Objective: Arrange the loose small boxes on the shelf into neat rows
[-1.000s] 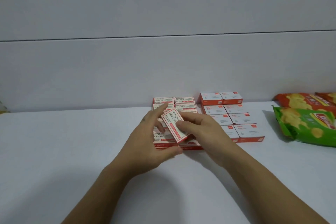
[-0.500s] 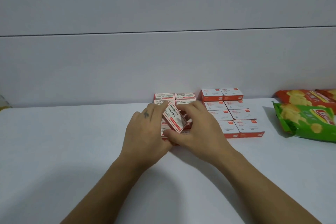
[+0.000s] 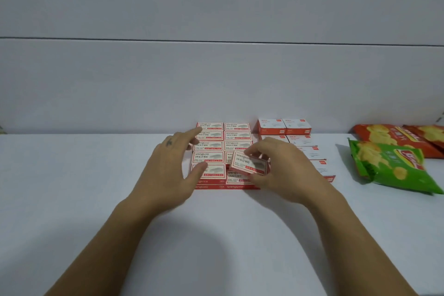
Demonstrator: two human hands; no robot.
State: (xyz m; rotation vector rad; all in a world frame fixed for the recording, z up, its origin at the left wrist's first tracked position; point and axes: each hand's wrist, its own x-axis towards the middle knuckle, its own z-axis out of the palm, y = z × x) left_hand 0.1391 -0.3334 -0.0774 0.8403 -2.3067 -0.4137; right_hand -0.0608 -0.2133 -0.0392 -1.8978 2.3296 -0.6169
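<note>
Our right hand [image 3: 286,170] pinched one small staple box [image 3: 248,163] between the thumb and the fingertips. The box was tipped and a bit crooked, just above the near end of the right row. We held it by its edges, we think, so we could turn it straight and lay it down flat in line with the others.

Our left hand [image 3: 168,170] was open, with the fingers spread out over the left row. It held nothing. We could not tell if the thumb touched the box under it. We guess it waited there to stop the rows from sliding.

The block of staple boxes [image 3: 236,136] sat in two rows, side by side and pushed tight together, running back to the wall. That kept them tidy. Each box looked like thin card, flat with sharp corners, with a pale top, a red border and red sides.

Just beside them on the right stood the white-topped boxes [image 3: 284,126], taller, with orange-red sides, also in rows.

Well apart on the right lay a green chip bag [image 3: 396,170] and a red chip bag [image 3: 389,136]. They looked shiny, puffy and crinkly. The shelf [image 3: 96,187] was white, smooth and flat, so a card box could slip on it easily.
</note>
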